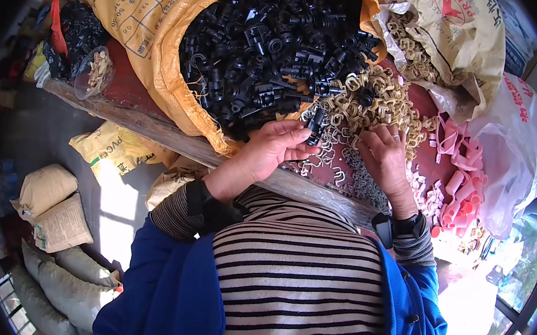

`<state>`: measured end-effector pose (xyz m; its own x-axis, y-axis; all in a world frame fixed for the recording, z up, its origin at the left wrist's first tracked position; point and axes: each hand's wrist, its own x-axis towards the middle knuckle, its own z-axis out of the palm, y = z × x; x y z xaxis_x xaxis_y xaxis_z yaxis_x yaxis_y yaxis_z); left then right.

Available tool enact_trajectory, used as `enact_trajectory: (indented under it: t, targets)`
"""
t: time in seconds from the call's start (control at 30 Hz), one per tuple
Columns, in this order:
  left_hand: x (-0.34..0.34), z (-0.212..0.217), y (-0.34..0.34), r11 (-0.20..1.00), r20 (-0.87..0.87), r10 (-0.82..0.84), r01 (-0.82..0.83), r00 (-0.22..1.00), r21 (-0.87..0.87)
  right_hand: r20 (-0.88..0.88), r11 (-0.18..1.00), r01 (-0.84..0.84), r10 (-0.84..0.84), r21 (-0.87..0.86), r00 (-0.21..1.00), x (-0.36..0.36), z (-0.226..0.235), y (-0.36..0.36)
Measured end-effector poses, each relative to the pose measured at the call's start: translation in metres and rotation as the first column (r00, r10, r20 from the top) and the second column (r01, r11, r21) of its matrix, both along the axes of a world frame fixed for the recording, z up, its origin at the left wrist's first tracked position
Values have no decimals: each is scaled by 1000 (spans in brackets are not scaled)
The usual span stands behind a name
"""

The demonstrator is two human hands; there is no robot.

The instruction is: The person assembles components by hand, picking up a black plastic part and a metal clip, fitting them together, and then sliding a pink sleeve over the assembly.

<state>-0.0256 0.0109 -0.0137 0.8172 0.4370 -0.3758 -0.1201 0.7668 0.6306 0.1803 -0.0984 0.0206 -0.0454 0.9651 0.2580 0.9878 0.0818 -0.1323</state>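
Dark red, the counter point(126, 73) showed through in patches as I watched from my distant seat: a strip toward its left end, between the clear bowl point(83, 91) and the orange sack point(134, 18), and narrower ones beside the pink parts point(460, 200) and among the silver wire clips point(325, 156). Its near edge point(126, 114) ran on a slant just in front of the striped shirt point(301, 272), leaving me little room on that side. The sack's open mouth, heaped with black parts point(252, 57), filled the far middle; a white plastic bag point(531, 158) bounded the right end.

I had the left hand point(269, 148) over the near edge, its thumb and fingers pinching one black plastic part point(315, 127). That part stood slightly tilted at the fingertips, just beside the sack's mouth and over the wire clips; I could not tell how high.

My right hand point(385, 157) was apart from it, fingers bent downward at the near border of the tan clips point(392, 105), with a grey heap point(366, 187) by the near edge below. Whether those fingers grasped anything, I could not tell; their tips were hidden.
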Motion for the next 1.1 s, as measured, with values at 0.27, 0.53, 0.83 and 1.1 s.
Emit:
enact_trajectory:
  t: [0.27,0.53,0.83,1.1]
  targets:
    - [12,10,-12,998,131,-61,62,990,-1,-693,995,-15,-57,-97,719,-24,11,0]
    - [9,4,-10,995,158,-84,91,984,-36,-933,945,-256,-107,-203,344,-30,5,-6]
    - [8,7,-6,996,63,-86,88,994,-23,-959,939,-218,-234,-265,159,-26,5,-5]
    - [6,9,-2,973,-12,-229,229,973,-38,-804,984,-176,120,20,582,-22,20,4]
